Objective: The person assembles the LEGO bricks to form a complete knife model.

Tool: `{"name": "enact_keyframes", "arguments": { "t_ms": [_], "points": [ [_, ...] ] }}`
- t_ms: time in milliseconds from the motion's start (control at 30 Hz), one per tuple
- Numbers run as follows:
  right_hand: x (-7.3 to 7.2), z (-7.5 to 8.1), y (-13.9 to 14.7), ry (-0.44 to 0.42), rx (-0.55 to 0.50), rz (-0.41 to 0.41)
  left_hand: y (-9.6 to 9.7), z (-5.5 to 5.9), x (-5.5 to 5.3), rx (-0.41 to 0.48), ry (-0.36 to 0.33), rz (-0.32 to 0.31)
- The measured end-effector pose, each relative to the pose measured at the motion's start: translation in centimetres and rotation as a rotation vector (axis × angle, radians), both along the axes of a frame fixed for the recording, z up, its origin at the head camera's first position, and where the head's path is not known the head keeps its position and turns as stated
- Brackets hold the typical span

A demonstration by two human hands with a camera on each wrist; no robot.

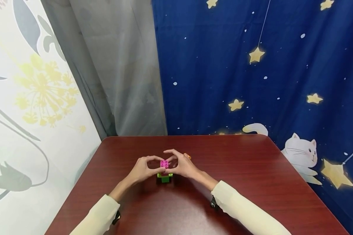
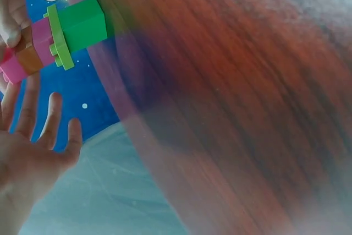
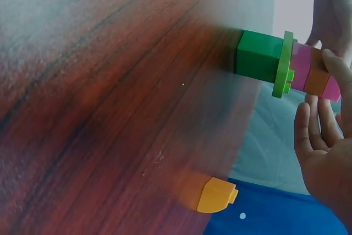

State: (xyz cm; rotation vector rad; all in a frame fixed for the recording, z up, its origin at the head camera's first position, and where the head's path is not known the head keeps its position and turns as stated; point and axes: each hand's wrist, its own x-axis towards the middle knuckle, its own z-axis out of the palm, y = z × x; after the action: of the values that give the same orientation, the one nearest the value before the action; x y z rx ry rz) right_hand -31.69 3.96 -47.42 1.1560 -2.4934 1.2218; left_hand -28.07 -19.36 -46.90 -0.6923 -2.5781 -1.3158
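Observation:
A small tower of toy building bricks [image 1: 165, 179] stands upright on the table. Its bottom is a dark green brick [image 3: 259, 56], topped by a wider lime-green plate [image 2: 59, 38]. Above come a magenta brick [image 2: 42, 36], an orange-brown brick [image 3: 317, 73] and a pink brick [image 1: 164, 163] with its studs facing up. From the left, my left hand [image 1: 144, 169] pinches the tower's top between thumb and forefinger. My right hand [image 1: 186, 165] pinches the same top bricks from the right, its thumb across the orange-brown and pink ones. Fingers hide part of the upper bricks.
A small yellow-orange brick with a curved side [image 3: 216, 195] lies on the table beyond my right hand. The dark red-brown wooden table [image 1: 253, 182] reaches back to a grey curtain [image 1: 129, 81] and a blue starry curtain [image 1: 211, 75].

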Motion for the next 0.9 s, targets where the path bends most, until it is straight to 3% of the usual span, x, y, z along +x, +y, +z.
{"name": "enact_keyframes", "arguments": {
  "t_ms": [167,367,667,900],
  "points": [
    [-0.1,0.0,0.2,-0.054,-0.064,0.08,0.4,0.0,-0.4,-0.016,0.015,-0.021],
    [-0.1,0.0,0.8,-0.113,-0.031,0.143,0.3,-0.3,-0.3,-0.014,0.001,-0.002],
    [-0.8,-0.5,2.7,-0.057,0.034,0.091,0.2,-0.1,-0.3,-0.032,0.018,-0.02],
    [-2.0,-0.7,4.5,-0.069,0.018,0.066,0.2,-0.1,-0.2,-0.025,0.007,-0.032]
  ]
}}
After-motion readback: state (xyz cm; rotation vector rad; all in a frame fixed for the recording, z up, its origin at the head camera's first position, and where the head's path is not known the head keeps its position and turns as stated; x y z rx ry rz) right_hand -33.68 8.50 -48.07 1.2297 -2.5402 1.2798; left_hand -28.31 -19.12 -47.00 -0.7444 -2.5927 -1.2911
